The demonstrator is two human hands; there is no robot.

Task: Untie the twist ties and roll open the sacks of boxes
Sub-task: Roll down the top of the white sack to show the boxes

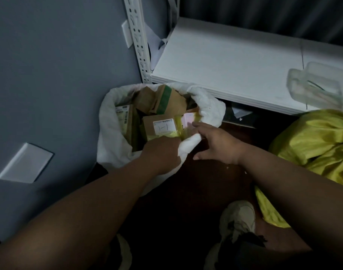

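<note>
At the centre of the frame a white sack (112, 145) is stood on the floor (215, 180) against the grey wall (49, 75), its mouth already opened and its rim turned down into a thick roll, so that the cardboard boxes (159, 127) inside are exposed. The near part of the rim is gripped by the left hand (162, 154), whose fingers are curled round the bunched white plastic, apparently to fold it further outward. The right hand (215, 147) is held just right of that fold with fingers spread and fairly straight; its fingertips are laid on or next to the rim and nothing is pinched, probably to steady the roll while the other side is turned. No twist tie can be made out on this sack, which suggests it has been untied and only the rolling is left. At the right edge of the frame a yellow sack (312, 149) is seen, crumpled and seemingly closed; whether it is tied cannot be told. Above it a white shelf (225, 61) carries a clear container (318, 86). A pale shoe (236, 217) is visible at the lower centre.
</note>
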